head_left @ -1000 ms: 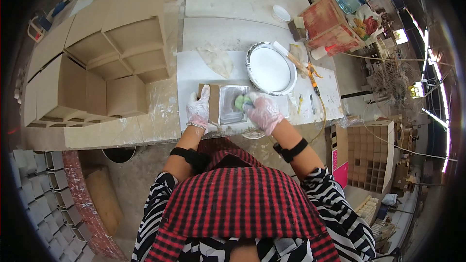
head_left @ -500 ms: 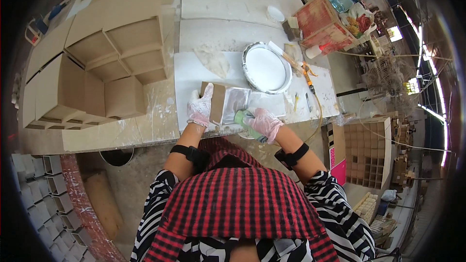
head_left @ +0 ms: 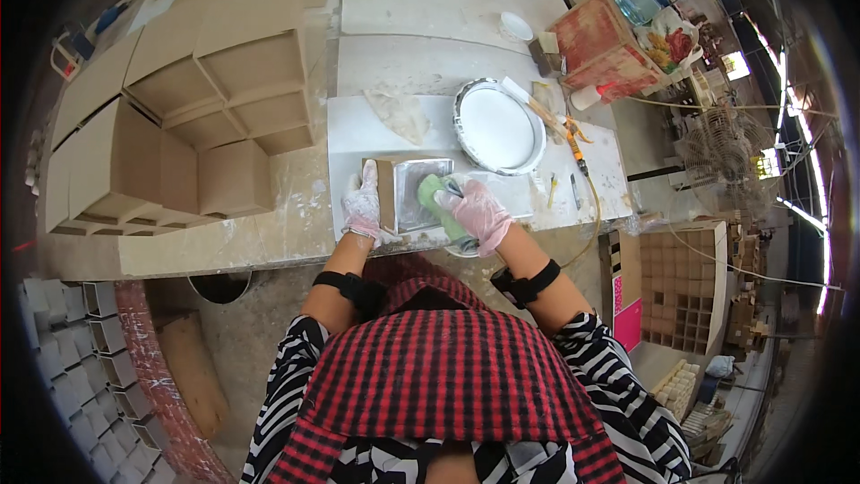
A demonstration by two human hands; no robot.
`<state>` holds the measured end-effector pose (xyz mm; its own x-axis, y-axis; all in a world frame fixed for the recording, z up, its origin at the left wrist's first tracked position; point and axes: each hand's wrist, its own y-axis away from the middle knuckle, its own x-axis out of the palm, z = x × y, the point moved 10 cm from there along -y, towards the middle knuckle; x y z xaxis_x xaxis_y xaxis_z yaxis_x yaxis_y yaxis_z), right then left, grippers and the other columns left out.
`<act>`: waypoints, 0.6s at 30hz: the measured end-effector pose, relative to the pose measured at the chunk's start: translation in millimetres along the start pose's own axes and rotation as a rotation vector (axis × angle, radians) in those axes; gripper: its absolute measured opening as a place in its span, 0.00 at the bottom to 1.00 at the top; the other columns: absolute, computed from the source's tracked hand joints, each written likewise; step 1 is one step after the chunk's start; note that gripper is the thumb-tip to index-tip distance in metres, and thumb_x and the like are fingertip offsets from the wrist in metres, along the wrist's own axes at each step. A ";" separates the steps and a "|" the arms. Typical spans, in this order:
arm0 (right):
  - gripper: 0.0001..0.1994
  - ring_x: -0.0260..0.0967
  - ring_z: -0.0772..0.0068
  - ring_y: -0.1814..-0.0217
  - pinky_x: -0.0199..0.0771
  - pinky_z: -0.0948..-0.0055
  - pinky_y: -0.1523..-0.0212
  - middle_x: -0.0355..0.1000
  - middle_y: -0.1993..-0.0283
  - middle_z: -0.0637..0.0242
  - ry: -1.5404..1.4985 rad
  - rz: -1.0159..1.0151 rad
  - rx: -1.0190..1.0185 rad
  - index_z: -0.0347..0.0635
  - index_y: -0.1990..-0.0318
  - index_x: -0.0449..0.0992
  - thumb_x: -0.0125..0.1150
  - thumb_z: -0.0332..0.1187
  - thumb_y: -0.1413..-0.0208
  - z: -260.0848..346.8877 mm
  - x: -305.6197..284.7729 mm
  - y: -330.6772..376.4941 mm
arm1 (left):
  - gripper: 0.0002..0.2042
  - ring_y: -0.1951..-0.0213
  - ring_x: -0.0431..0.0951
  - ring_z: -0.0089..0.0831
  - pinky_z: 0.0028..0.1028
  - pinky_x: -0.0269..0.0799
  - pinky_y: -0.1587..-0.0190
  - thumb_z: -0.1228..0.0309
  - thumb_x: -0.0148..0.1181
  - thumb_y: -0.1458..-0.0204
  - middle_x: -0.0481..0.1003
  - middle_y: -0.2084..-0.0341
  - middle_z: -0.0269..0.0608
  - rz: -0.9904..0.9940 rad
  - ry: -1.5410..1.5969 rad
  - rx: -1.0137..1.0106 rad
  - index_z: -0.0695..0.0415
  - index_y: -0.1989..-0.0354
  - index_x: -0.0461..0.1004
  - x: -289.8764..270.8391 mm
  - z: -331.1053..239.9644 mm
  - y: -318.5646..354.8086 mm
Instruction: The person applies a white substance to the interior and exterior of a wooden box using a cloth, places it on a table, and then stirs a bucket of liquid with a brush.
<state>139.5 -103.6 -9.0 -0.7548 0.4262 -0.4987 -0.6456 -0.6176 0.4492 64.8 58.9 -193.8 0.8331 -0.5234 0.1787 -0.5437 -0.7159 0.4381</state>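
A small brown cardboard box (head_left: 386,199) with a shiny silvery panel (head_left: 414,206) lies at the table's near edge. My left hand (head_left: 361,208), in a whitish stained glove, grips the box's left side, one digit stretched along it. My right hand (head_left: 482,215), in a pinkish-white glove, is closed around a crumpled green cloth (head_left: 434,192). The cloth touches the right part of the shiny panel. Part of the cloth hangs below the hand, and the fingertips are partly hidden in its folds.
Beyond the right hand stands a round tub of white liquid (head_left: 498,128), a brush (head_left: 530,104) across its rim. An orange-handled tool with a hose (head_left: 576,139) lies right of it. Large cardboard compartments (head_left: 193,116) fill the left. A crumpled whitish sheet (head_left: 399,115) lies behind the box.
My right hand has moved slightly left and up with the green cloth, farther onto the shiny panel. My left hand and the box have shifted a little to the left.
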 end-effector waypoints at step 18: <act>0.23 0.64 0.56 0.46 0.62 0.69 0.47 0.68 0.50 0.48 0.052 -0.019 0.041 0.32 0.47 0.65 0.51 0.41 0.44 29.1 60.7 -0.5 | 0.23 0.74 0.71 0.27 0.26 0.68 0.70 0.50 0.48 0.46 0.74 0.73 0.41 0.108 0.269 -0.176 0.61 0.62 0.73 -9.4 91.5 -28.6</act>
<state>90.6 -58.2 -18.0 -0.7360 0.4016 -0.5450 -0.6646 -0.5819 0.4687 63.2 42.1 -288.6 0.7814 -0.4342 0.4483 -0.6239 -0.5599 0.5452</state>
